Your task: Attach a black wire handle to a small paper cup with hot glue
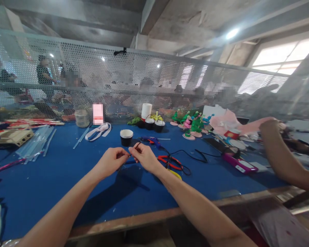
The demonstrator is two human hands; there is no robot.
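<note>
Though mostly hidden, a dark strand [130, 155] between left fingers [124, 157] and right fingers [135, 151].

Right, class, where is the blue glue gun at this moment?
In the head view, the blue glue gun lies near the middle of the blue table, just right of the black-and-white cup and beyond the right hand.

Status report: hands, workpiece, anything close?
Left hand and right hand: fingertips together, pinching. Thin dark strand between them, mostly hidden. Black cup just beyond; blue glue gun beyond right hand.
</note>
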